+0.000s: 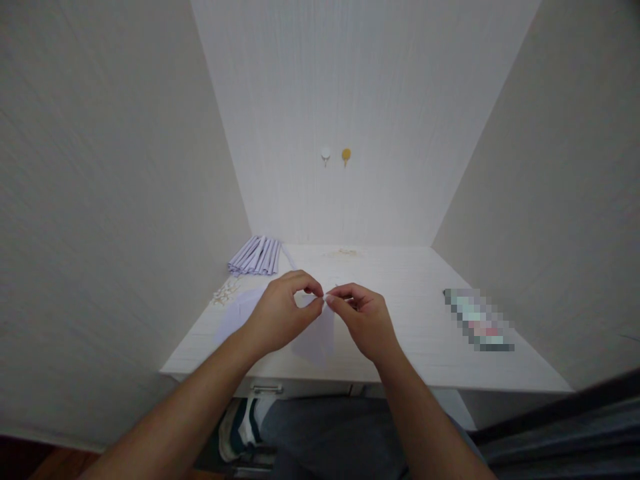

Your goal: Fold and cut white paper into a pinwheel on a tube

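Observation:
My left hand (290, 310) and my right hand (363, 313) meet over the front middle of the desk, with thumbs and index fingers pinched close together. Between the fingertips is a small white piece (325, 298), too small to make out fully. Just below my fingers shows a thin white sheet of paper (316, 340); whether it hangs from them or lies on the desk, I cannot tell. More pale paper (235, 317) lies left of my left hand, partly covered by it. Beyond that is a row of rolled paper tubes (256, 256), with small white bits (227, 291) heaped nearer.
The white desk (400, 333) is enclosed by walls on three sides. A pixelated flat object (477, 320) lies at the right. Small scraps (347, 252) are near the back wall, which bears a white hook (325, 155) and a yellow hook (346, 155). A drawer handle (267, 389) shows below.

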`<state>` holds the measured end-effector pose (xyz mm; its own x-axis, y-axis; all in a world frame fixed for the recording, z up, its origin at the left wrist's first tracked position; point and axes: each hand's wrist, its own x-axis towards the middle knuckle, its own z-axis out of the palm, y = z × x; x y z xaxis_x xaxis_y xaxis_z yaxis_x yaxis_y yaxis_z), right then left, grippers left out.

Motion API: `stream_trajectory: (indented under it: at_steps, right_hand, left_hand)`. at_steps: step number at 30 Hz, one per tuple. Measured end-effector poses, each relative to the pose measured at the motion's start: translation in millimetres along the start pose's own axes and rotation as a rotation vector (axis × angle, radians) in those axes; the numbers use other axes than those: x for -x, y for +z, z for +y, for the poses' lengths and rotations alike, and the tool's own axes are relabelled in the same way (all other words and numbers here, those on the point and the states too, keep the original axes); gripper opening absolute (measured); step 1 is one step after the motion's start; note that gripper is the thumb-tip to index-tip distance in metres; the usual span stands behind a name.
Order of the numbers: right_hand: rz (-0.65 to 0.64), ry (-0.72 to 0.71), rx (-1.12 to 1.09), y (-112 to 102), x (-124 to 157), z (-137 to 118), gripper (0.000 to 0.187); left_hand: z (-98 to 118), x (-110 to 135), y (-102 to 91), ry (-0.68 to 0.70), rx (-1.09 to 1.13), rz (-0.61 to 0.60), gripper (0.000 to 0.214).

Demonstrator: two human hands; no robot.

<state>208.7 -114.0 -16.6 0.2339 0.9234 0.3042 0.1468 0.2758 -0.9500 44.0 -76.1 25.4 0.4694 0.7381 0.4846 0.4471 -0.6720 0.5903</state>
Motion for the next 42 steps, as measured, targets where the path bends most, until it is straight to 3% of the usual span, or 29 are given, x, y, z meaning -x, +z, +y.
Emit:
stream_trajectory:
  at_steps: [9,13,15,18,21,24,26,31,37,42]
  right_hand:
    - [-0.016,-0.08,0.028,-2,0,1,0.004]
    - [-0.031,0.024,-0.169,-1,-1,4,0.009]
    - [-0.026,0.114,-0.29,0,-3,5,0.012]
    - [0.005,0.185,-0.407,0,-6,7,0.011]
    - [0.033,0.194,-0.479,0,-8,10,0.012]
    - [0.072,0.176,-0.47,0,-10,13,0.013]
    - [0.102,0.158,-0.436,0,-10,13,0.014]
    - [0.158,0.157,-0.387,0,-10,15,0.014]
    - [0.181,0.158,-0.39,2,-9,17,0.014]
    - [0.163,0.15,-0.384,4,-7,13,0.014]
  left_hand:
    - [3,0,1.9,0.052,-0.049,-0.016,0.009]
    - [2,1,1.6,0.071,-0.032,0.032,0.009]
    - [-3,2,0.8,0.043,-0.01,0.086,0.021]
    - [-17,1,1.1,-0.095,0.062,0.169,0.041]
    - [-34,-1,4.6,-0.334,0.255,0.219,0.048]
    - [-44,-1,9.7,-0.554,0.448,0.119,0.053]
    - [-45,1,13.3,-0.613,0.566,0.095,0.052]
    - [-43,2,22.5,-0.492,0.76,0.257,0.043]
    - [-38,2,26.3,-0.424,0.568,0.4,0.028]
    - [-31,6,25.8,-0.431,0.566,0.397,0.026]
